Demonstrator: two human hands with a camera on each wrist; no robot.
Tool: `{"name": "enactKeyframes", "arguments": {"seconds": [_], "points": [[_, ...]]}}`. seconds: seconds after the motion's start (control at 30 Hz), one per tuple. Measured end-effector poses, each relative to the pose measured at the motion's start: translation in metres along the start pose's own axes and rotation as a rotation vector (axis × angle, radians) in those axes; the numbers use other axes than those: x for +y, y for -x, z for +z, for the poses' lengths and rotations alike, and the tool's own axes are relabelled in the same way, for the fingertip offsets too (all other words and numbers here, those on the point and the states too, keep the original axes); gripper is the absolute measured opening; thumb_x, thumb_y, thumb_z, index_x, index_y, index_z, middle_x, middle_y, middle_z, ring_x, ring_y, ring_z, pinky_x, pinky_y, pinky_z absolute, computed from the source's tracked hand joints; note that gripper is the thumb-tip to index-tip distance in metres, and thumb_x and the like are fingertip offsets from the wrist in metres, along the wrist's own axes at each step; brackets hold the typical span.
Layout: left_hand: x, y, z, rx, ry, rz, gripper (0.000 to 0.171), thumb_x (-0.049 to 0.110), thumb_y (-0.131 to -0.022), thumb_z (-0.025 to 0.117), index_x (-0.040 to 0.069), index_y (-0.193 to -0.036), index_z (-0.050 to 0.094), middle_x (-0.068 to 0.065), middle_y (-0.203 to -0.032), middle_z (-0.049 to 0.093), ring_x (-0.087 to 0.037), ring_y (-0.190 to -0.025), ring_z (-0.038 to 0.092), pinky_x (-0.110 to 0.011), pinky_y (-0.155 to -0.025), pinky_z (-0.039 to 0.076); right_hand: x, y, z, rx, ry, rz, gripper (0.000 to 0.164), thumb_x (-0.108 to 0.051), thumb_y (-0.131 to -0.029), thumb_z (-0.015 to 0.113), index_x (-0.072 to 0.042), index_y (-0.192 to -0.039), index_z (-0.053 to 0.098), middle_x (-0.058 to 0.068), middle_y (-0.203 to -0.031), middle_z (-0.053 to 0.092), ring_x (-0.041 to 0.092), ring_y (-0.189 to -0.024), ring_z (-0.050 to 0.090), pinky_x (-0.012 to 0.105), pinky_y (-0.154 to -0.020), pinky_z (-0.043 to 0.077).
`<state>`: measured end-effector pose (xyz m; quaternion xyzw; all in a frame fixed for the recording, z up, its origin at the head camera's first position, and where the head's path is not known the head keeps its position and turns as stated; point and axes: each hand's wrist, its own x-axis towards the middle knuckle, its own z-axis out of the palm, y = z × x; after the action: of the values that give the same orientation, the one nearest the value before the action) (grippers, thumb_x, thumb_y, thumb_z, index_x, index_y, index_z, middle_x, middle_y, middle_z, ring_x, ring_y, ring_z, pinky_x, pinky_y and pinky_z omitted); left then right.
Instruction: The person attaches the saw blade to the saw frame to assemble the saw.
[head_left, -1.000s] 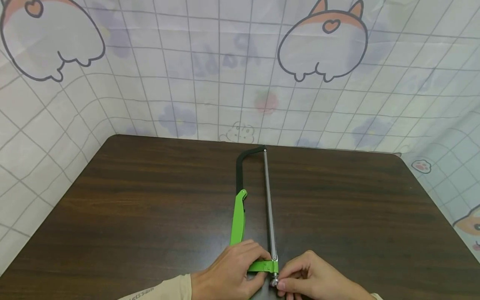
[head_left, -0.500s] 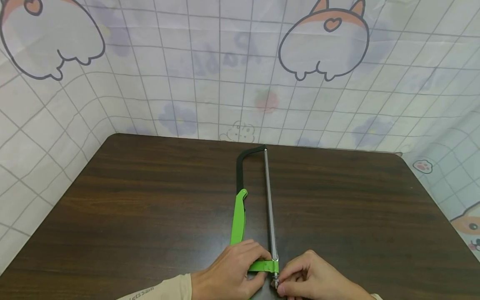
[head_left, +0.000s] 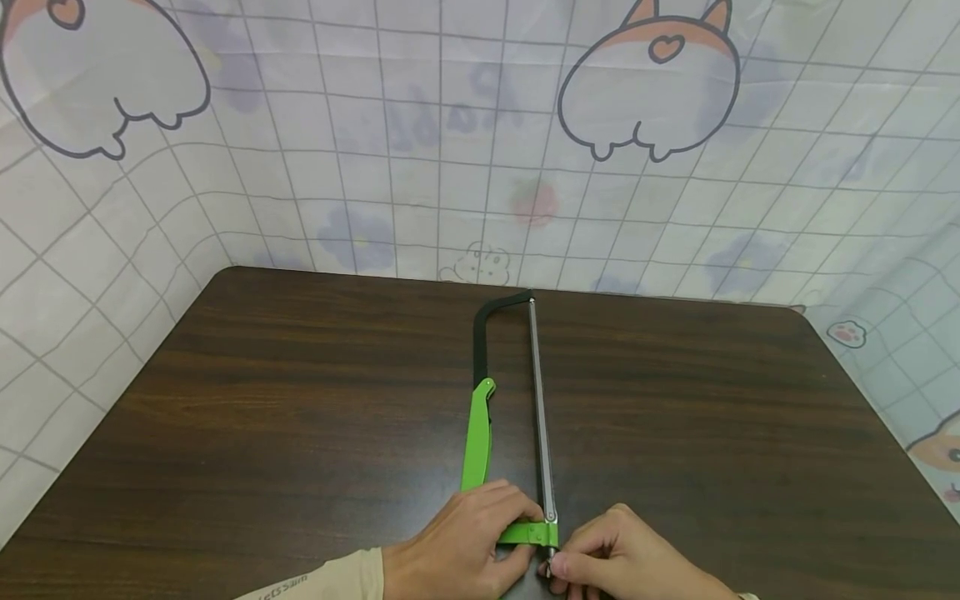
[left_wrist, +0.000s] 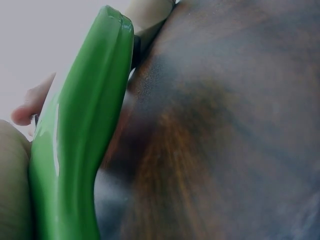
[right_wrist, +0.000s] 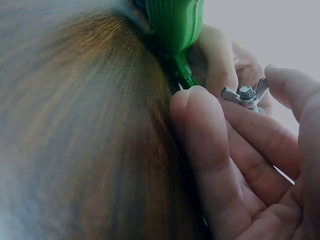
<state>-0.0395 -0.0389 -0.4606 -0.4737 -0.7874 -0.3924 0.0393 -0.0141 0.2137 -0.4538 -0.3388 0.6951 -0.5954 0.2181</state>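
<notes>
A hacksaw with a green handle section and a black front bow lies on the table in the head view. Its straight silver blade side runs away from the hands. My left hand grips the green frame near its close end; the green handle fills much of the left wrist view. At the near end of the blade, my right hand pinches a silver wing nut on a threaded bolt. The right thumb touches one wing, and a finger lies below it. In the head view, fingers partly cover the wing nut.
The dark wood-grain table surrounds the saw. Behind it and along both sides hangs a white gridded curtain with cartoon prints. The saw's black tip lies close to the table's far edge.
The right thumb and fingers have shifted about the wing nut, whose wings have turned and show less now. The left hand and the hacksaw have stayed in place.
</notes>
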Motion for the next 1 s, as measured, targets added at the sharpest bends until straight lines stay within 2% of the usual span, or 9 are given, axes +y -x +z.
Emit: {"name": "enactKeyframes", "arguments": {"seconds": [0.03, 0.27, 0.5, 0.67, 0.87, 1.0], "points": [[0.0, 0.0, -0.0001, 0.0, 0.001, -0.001, 0.012, 0.018, -0.099, 0.065, 0.018, -0.111, 0.068, 0.01, -0.102, 0.07, 0.004, -0.093, 0.058, -0.003, -0.086, 0.042, -0.0004, -0.0001, 0.0, 0.001, -0.002, 0.011, 0.025, 0.003, -0.102, 0.055, 0.003, -0.091, 0.077, 0.025, -0.075, 0.071, 0.018, -0.061, 0.07, 0.03, -0.056, 0.059], [-0.0001, -0.0003, 0.0002, 0.01, 0.0, 0.002, 0.012, 0.017, -0.098, 0.066, 0.018, -0.11, 0.069, 0.011, -0.101, 0.069, 0.004, -0.091, 0.057, -0.003, -0.084, 0.041, -0.002, -0.0005, -0.0018, -0.028, -0.03, -0.016, 0.026, 0.005, -0.103, 0.052, 0.004, -0.092, 0.076, 0.027, -0.078, 0.071, 0.028, -0.061, 0.068, 0.032, -0.056, 0.06], [0.0002, -0.0002, 0.0, -0.003, 0.014, -0.02, 0.014, 0.015, -0.096, 0.068, 0.018, -0.11, 0.069, 0.011, -0.102, 0.07, 0.004, -0.093, 0.058, -0.004, -0.085, 0.042, -0.003, -0.0002, -0.0024, -0.035, -0.046, -0.008, 0.024, 0.006, -0.102, 0.053, 0.005, -0.092, 0.075, 0.028, -0.078, 0.07, 0.029, -0.061, 0.067, 0.032, -0.056, 0.06], [0.0001, -0.0003, 0.0001, -0.005, 0.015, -0.021, 0.016, 0.014, -0.095, 0.068, 0.018, -0.111, 0.069, 0.01, -0.102, 0.07, 0.004, -0.092, 0.057, -0.004, -0.085, 0.042, -0.0045, -0.0004, -0.0022, -0.032, -0.071, 0.018, 0.023, 0.004, -0.102, 0.055, 0.005, -0.093, 0.075, 0.03, -0.079, 0.069, 0.025, -0.061, 0.066, 0.031, -0.058, 0.06], [-0.0003, -0.0006, 0.0003, -0.007, 0.029, -0.021, 0.015, 0.014, -0.097, 0.067, 0.019, -0.111, 0.068, 0.011, -0.101, 0.069, 0.004, -0.09, 0.055, -0.004, -0.083, 0.042, -0.0052, 0.0005, -0.002, -0.034, -0.108, 0.04, 0.022, 0.003, -0.103, 0.054, 0.004, -0.095, 0.075, 0.033, -0.079, 0.067, 0.01, -0.064, 0.066, 0.028, -0.059, 0.06], [-0.0002, -0.0004, 0.0, -0.021, 0.055, -0.04, 0.014, 0.016, -0.099, 0.066, 0.019, -0.112, 0.068, 0.011, -0.101, 0.069, 0.004, -0.09, 0.055, -0.006, -0.083, 0.043, -0.0051, 0.001, -0.0026, -0.052, -0.11, 0.042, 0.022, 0.002, -0.103, 0.054, 0.003, -0.097, 0.074, 0.034, -0.08, 0.065, 0.019, -0.063, 0.064, 0.026, -0.06, 0.06]]}}
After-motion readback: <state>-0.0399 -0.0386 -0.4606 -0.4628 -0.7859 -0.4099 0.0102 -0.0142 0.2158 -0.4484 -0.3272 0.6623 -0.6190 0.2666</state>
